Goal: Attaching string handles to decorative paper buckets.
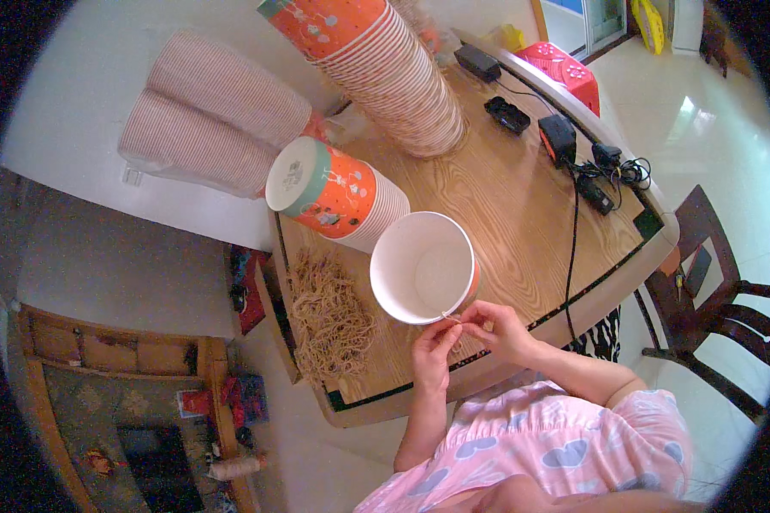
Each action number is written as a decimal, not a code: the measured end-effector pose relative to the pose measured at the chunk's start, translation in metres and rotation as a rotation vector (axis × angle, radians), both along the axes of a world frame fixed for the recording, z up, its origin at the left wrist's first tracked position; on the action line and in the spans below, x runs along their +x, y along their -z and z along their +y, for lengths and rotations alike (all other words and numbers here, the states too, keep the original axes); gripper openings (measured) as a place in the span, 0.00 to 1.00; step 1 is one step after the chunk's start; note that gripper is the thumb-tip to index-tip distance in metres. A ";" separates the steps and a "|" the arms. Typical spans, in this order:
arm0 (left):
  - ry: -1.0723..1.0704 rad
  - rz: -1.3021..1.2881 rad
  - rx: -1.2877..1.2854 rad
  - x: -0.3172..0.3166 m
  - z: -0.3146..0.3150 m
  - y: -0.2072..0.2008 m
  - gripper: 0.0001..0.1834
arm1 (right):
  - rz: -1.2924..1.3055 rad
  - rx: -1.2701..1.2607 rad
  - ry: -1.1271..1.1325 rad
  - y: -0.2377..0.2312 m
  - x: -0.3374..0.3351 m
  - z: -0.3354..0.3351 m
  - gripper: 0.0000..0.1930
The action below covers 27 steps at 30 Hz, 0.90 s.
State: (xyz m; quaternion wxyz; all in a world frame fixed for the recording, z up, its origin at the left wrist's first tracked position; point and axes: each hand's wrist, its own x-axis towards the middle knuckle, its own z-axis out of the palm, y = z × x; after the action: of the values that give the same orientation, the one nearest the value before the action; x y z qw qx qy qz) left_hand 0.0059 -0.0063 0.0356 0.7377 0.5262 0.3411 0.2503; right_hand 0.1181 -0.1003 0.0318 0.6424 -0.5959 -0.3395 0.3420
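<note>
A white-lined paper bucket stands on the table near its front edge, its open mouth facing me and a bit of orange showing on its side. Right at the bucket's near rim, my left hand and my right hand meet, fingertips pinched together. Between them shows a short piece of thin tan cord; its ends are too small to make out. To the left lies a loose heap of similar tan cords.
Behind the bucket are a shorter stack of orange-and-green buckets and a tall stack. Bagged stacks lie at the far left. Black adapters and cables occupy the table's right side. A dark wooden chair stands right of the table.
</note>
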 end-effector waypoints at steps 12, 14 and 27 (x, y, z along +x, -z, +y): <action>-0.086 -0.050 -0.167 0.002 0.004 -0.005 0.06 | 0.102 -0.008 -0.093 -0.003 -0.005 -0.008 0.04; -0.047 -0.062 -0.237 0.003 0.004 -0.007 0.07 | 0.088 -0.008 -0.094 0.000 -0.005 -0.009 0.04; -0.255 -0.096 -0.222 0.009 -0.004 -0.007 0.04 | -0.064 0.058 -0.091 -0.002 -0.007 -0.012 0.02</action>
State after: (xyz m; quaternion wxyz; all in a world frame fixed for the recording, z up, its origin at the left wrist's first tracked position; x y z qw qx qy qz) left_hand 0.0151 -0.0104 0.0422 0.7691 0.3813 0.3948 0.3274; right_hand 0.1108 -0.1124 0.0336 0.6319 -0.5717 -0.3963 0.3420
